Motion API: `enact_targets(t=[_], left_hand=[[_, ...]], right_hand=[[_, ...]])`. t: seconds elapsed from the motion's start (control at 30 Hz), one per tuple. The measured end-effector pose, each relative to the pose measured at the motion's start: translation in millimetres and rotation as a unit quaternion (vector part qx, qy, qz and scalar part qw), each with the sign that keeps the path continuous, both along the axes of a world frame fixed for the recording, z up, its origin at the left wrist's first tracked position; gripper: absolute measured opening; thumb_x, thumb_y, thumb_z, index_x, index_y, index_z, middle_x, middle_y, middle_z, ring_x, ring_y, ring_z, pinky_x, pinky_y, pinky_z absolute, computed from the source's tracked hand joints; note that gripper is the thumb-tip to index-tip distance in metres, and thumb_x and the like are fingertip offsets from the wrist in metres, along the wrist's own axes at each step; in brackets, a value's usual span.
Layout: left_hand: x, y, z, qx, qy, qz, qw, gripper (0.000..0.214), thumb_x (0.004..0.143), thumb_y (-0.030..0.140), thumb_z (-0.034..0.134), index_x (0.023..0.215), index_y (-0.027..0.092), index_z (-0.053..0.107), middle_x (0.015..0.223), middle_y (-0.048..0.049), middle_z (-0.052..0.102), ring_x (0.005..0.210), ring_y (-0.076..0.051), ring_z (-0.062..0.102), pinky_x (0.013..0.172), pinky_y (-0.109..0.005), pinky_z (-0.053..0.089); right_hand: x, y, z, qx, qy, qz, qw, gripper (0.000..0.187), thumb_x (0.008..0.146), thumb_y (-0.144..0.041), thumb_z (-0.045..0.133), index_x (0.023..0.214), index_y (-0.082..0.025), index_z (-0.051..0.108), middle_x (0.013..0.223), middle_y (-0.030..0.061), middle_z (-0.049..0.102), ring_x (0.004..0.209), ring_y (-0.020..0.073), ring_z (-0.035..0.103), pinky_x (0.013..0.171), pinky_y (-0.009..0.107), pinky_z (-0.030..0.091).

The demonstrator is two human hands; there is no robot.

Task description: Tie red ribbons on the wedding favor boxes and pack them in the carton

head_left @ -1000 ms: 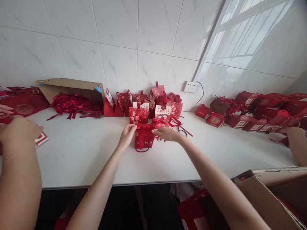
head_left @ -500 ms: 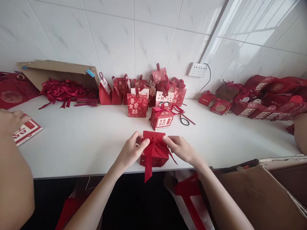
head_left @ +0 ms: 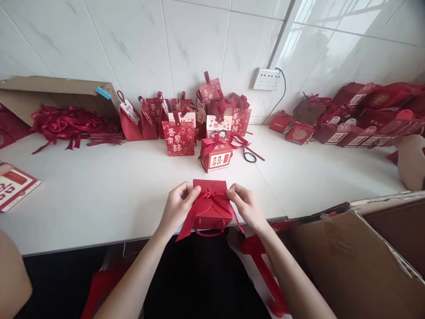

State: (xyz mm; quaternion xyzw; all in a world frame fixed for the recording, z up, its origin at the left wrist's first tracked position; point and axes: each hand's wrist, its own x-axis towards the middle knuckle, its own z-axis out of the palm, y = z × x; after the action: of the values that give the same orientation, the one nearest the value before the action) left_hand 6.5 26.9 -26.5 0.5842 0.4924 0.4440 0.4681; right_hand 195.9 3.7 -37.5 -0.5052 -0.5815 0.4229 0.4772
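A red gift box (head_left: 212,215) sits at the table's front edge in front of me, with a twisted cord handle (head_left: 210,234) hanging at its front. Across its top runs a red ribbon (head_left: 222,201), tied in a bow with its tails falling to either side. My left hand (head_left: 182,201) pinches the ribbon at the left of the knot, thumb against fingers. At the right of the knot my right hand (head_left: 243,204) pinches the ribbon too. The fingertips partly hide the bow's loops.
Behind the box stands a finished-looking red box with a bow (head_left: 216,160), among several upright gift bags (head_left: 179,141). A black ring (head_left: 249,157) lies beside it. Cardboard cartons stand left (head_left: 66,86) and right (head_left: 352,252). Other people's arms (head_left: 411,161) show at both sides.
The view has shifted, and the box now shows more of its top and its cord handle. The left ribbon tail has swung outward to the left. Both hands stay at the bow.
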Motion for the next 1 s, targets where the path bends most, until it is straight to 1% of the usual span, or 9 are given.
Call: enact_targets(t=[0.1, 0.2, 0.27, 0.37, 0.47, 0.6, 0.73, 0.87, 1.0], left_hand=[[3, -1, 2.5, -0.015, -0.018, -0.025, 0.999, 0.041, 0.08, 0.047, 0.057, 0.059, 0.018, 0.037, 0.057, 0.006, 0.032, 0.053, -0.007, 0.03, 0.049, -0.02, 0.026], [8, -4, 6.3, -0.017, -0.04, -0.053, 0.998, 0.039, 0.08, 0.049, 0.058, 0.063, 0.018, 0.041, 0.057, 0.006, 0.036, 0.052, -0.007, 0.034, 0.049, -0.02, 0.028], [11, -7, 7.6, -0.003, -0.098, -0.069, 0.993, 0.036, 0.082, 0.052, 0.053, 0.069, 0.019, 0.045, 0.061, 0.0046, 0.043, 0.054, -0.009, 0.041, 0.053, -0.021, 0.034], [17, -10, 4.6, 0.035, -0.169, -0.059, 0.983, 0.031, 0.084, 0.05, 0.05, 0.081, 0.019, 0.051, 0.074, 0.0005, 0.053, 0.067, -0.013, 0.051, 0.063, -0.026, 0.042], [28, -9, -3.4, 0.032, -0.143, -0.045, 0.988, 0.025, 0.084, 0.043, 0.052, 0.08, 0.018, 0.054, 0.076, -0.0007, 0.053, 0.071, -0.014, 0.051, 0.066, -0.027, 0.042], [52, -10, -11.0, 0.004, -0.088, -0.121, 0.989, 0.024, 0.086, 0.04, 0.049, 0.076, 0.019, 0.055, 0.071, 0.0006, 0.053, 0.071, -0.014, 0.05, 0.07, -0.027, 0.041], [77, -16, -10.7, 0.005, -0.055, -0.204, 0.977, 0.027, 0.087, 0.043, 0.048, 0.076, 0.02, 0.056, 0.071, 0.0004, 0.053, 0.071, -0.014, 0.051, 0.07, -0.027, 0.041], [92, -19, -12.2, -0.005, -0.029, -0.237, 0.971, 0.028, 0.087, 0.045, 0.047, 0.081, 0.02, 0.058, 0.076, -0.0009, 0.057, 0.075, -0.016, 0.055, 0.069, -0.028, 0.043], [94, -14, -12.7, 0.031, -0.08, -0.167, 0.982, 0.028, 0.088, 0.044, 0.045, 0.091, 0.02, 0.059, 0.089, -0.0035, 0.06, 0.084, -0.017, 0.058, 0.073, -0.028, 0.045]], right_hand=[[10, -2, 8.8, 0.05, -0.05, 0.071, 0.995, 0.065, 0.068, -0.058, 0.068, 0.117, -0.023, 0.043, 0.126, 0.0108, 0.045, 0.119, 0.0272, 0.045, 0.096, 0.042, 0.042], [20, -10, 14.6, 0.031, -0.097, 0.155, 0.983, 0.101, 0.057, -0.043, 0.08, 0.138, -0.022, 0.025, 0.139, 0.015, 0.035, 0.128, 0.0314, 0.039, 0.105, 0.049, 0.035], [25, -17, 12.8, 0.022, -0.067, 0.105, 0.992, 0.099, 0.057, -0.036, 0.081, 0.139, -0.023, 0.026, 0.136, 0.0136, 0.04, 0.124, 0.0305, 0.045, 0.104, 0.049, 0.038], [31, -31, 5.0, 0.022, 0.14, -0.044, 0.989, 0.084, 0.06, -0.044, 0.078, 0.133, -0.027, 0.039, 0.129, 0.0099, 0.05, 0.117, 0.0306, 0.052, 0.098, 0.049, 0.044], [35, -48, 0.3, -0.015, 0.4, -0.137, 0.906, 0.061, 0.071, -0.062, 0.06, 0.121, -0.029, 0.052, 0.112, 0.0061, 0.063, 0.106, 0.0286, 0.059, 0.094, 0.051, 0.048], [39, -70, 3.0, -0.072, 0.545, -0.073, 0.832, 0.044, 0.087, -0.056, 0.038, 0.115, -0.028, 0.057, 0.112, 0.0023, 0.065, 0.108, 0.0211, 0.059, 0.1, 0.044, 0.045], [47, -85, 4.2, -0.071, 0.525, -0.052, 0.847, 0.053, 0.088, -0.06, 0.03, 0.116, -0.024, 0.058, 0.124, 0.0045, 0.06, 0.118, 0.0215, 0.054, 0.105, 0.043, 0.041], [59, -98, 1.7, -0.047, 0.429, -0.129, 0.893, 0.062, 0.084, -0.069, 0.028, 0.118, -0.025, 0.055, 0.12, 0.0076, 0.061, 0.114, 0.0279, 0.057, 0.096, 0.051, 0.047], [71, -114, 4.7, 0.13, 0.122, -0.264, 0.948, 0.07, 0.073, -0.06, 0.06, 0.132, -0.027, 0.041, 0.124, 0.0096, 0.054, 0.118, 0.032, 0.052, 0.095, 0.053, 0.047]])
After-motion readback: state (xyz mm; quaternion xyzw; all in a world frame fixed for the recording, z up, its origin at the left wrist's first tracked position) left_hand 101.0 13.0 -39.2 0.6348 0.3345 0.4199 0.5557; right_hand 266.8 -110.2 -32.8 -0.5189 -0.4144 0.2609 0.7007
